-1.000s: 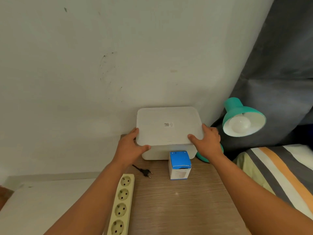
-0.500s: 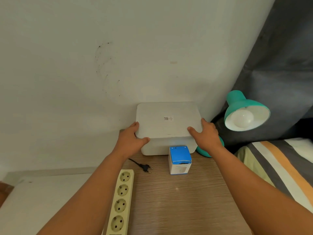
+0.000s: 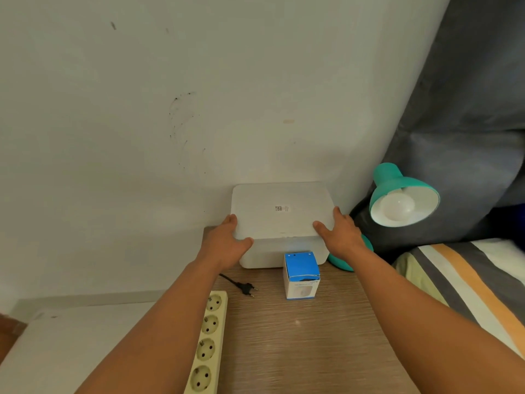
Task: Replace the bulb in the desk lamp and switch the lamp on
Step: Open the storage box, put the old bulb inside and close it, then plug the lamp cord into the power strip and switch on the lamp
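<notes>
While both hands clasp the white box (image 3: 281,223) at the wall, left hand (image 3: 227,245) and right hand (image 3: 341,237) curled round its lid corners, the blue bulb carton (image 3: 301,275) stands just before it on the table (image 3: 312,351). The teal lamp (image 3: 403,197), bulb (image 3: 397,206) fitted, is right; its plug (image 3: 246,288) lies unplugged near the power strip (image 3: 208,345).

A pale white wall (image 3: 142,123) fills most of the view, marked with dark scuffs and specks. Below it stands a wood-grain bench (image 3: 312,336) pushed against the wall. On the right a grey curtain (image 3: 468,123) hangs above a bed with striped bedding (image 3: 468,280). Lower left lies a white surface (image 3: 85,345). The light is soft and even.
</notes>
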A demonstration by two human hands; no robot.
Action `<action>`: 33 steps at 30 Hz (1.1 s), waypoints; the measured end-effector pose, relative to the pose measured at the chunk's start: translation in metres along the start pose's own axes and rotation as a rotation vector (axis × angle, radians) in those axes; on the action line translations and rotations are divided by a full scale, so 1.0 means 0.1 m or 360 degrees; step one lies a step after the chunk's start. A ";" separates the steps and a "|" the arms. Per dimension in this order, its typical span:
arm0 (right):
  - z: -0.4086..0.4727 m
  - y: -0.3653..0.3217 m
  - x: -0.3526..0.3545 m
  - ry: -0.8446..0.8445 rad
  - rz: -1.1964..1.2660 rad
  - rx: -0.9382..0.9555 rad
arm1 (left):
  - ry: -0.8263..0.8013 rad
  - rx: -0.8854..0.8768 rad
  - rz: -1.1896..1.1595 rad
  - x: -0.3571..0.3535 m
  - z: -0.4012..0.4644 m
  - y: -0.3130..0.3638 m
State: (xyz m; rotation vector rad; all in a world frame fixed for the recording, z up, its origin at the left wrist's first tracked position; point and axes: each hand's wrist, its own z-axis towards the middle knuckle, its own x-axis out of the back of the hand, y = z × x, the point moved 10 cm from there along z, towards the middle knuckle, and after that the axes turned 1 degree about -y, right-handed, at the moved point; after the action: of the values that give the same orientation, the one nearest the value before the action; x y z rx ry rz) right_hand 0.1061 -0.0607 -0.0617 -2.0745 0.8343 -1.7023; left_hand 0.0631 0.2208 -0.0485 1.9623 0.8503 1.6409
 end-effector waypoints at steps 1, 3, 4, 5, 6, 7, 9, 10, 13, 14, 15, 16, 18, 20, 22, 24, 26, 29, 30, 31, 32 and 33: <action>-0.01 0.00 0.00 -0.0009 0.0054 0.0002 | -0.0001 0.0000 0.0041 0.00 0.00 0.02; -0.03 0.01 -0.01 -0.0021 0.0161 0.0014 | 0.0009 0.0005 0.0094 0.01 -0.02 0.04; -0.05 0.02 -0.02 -0.0026 0.0213 0.0019 | 0.0017 0.0013 0.0105 0.02 -0.03 0.04; -0.07 0.02 -0.02 -0.0030 0.0261 0.0020 | 0.0023 0.0030 0.0104 0.01 -0.04 0.03; -0.09 0.03 -0.02 -0.0030 0.0292 0.0025 | 0.0031 0.0054 0.0098 0.01 -0.04 0.01; -0.10 0.04 -0.02 -0.0029 0.0309 0.0030 | 0.0037 0.0078 0.0098 0.01 -0.05 0.00; -0.14 0.05 -0.02 -0.0024 0.0327 0.0038 | 0.0035 0.0103 0.0125 -0.01 -0.07 -0.01; -0.15 0.05 -0.01 -0.0014 0.0327 0.0041 | 0.0024 0.0103 0.0136 -0.03 -0.08 -0.02; -0.24 0.08 0.04 0.0068 0.0257 0.0043 | -0.0001 0.0097 0.0100 -0.08 -0.18 -0.07; -0.30 0.09 0.07 0.0125 0.0190 0.0042 | 0.0016 0.0093 0.0076 -0.07 -0.23 -0.10; -0.37 0.09 0.12 0.0202 0.0127 0.0053 | 0.0046 0.0100 0.0045 -0.06 -0.29 -0.16; -0.46 0.08 0.18 0.0295 0.0089 0.0090 | 0.0079 0.0114 0.0008 -0.05 -0.36 -0.22; -0.67 0.01 0.26 0.0467 0.0086 0.0220 | 0.0113 0.0150 -0.0050 -0.04 -0.55 -0.33; -0.86 -0.09 0.24 0.0540 0.0106 0.0361 | 0.0143 0.0188 -0.0048 -0.08 -0.75 -0.49; -1.03 -0.22 0.10 0.0469 0.0152 0.0498 | 0.0189 0.0207 -0.0086 -0.11 -0.94 -0.65; -1.18 -0.38 -0.12 0.0333 0.0186 0.0620 | 0.0181 0.0212 -0.0127 -0.20 -1.11 -0.82; -1.30 -0.56 -0.35 0.0191 0.0164 0.0711 | 0.0151 0.0220 -0.0080 -0.32 -1.25 -1.00; -1.38 -0.79 -0.72 0.0007 0.0065 0.0790 | 0.0120 0.0277 0.0003 -0.47 -1.44 -1.20; -1.39 -0.85 -0.86 -0.0059 0.0012 0.0811 | 0.0097 0.0290 0.0027 -0.52 -1.49 -1.25; -1.39 -0.89 -1.00 -0.0126 -0.0050 0.0826 | 0.0084 0.0293 0.0051 -0.57 -1.53 -1.28; -1.39 -0.92 -1.13 -0.0188 -0.0115 0.0829 | 0.0073 0.0296 0.0067 -0.61 -1.57 -1.33; -1.38 -0.92 -1.24 -0.0238 -0.0166 0.0817 | 0.0079 0.0283 0.0077 -0.65 -1.60 -1.35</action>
State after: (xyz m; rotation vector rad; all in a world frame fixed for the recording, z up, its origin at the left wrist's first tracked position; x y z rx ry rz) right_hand -0.0199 0.1036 -0.0715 -1.8755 0.2110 -1.5770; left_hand -0.1237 0.2637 -0.1545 2.0833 1.0058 1.6995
